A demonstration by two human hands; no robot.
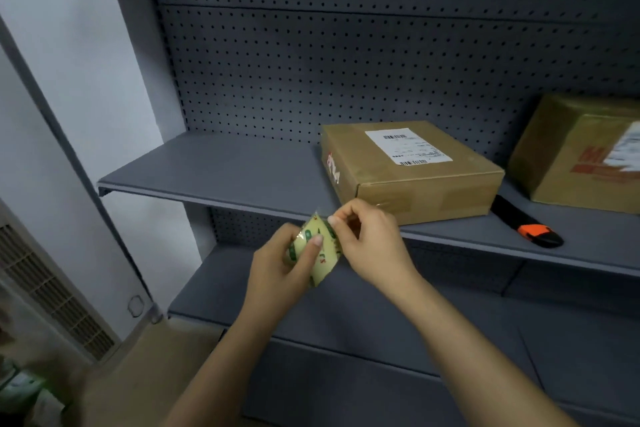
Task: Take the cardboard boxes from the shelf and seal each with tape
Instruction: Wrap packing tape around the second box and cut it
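Tape roll (pixel 320 255) sits between both hands, held in front of the shelf (pixel 207 170) and a little below its front lip. The left hand (pixel 284 267) grips it from the left, fingers curled round its side and the thumb pressed on its printed face. The right hand (pixel 372 243) has thumb and forefinger pinched at the roll's upper right edge, apparently picking up the free end (the end itself is too small to make out).

The flat cardboard box (pixel 410 166) lies on the shelf up and to the right of the hands, just beyond the right knuckles, its near face towards the person and its long axis running along the shelf. The right hand is the nearer one to it. A second cardboard box (pixel 581 149) stands further right, tilted and partly out of frame. Between the two boxes, near the shelf's front edge, lies a black and orange knife (pixel 530 227).

The step in hand looks like freeing a strip, and neither box has yet left the shelf.
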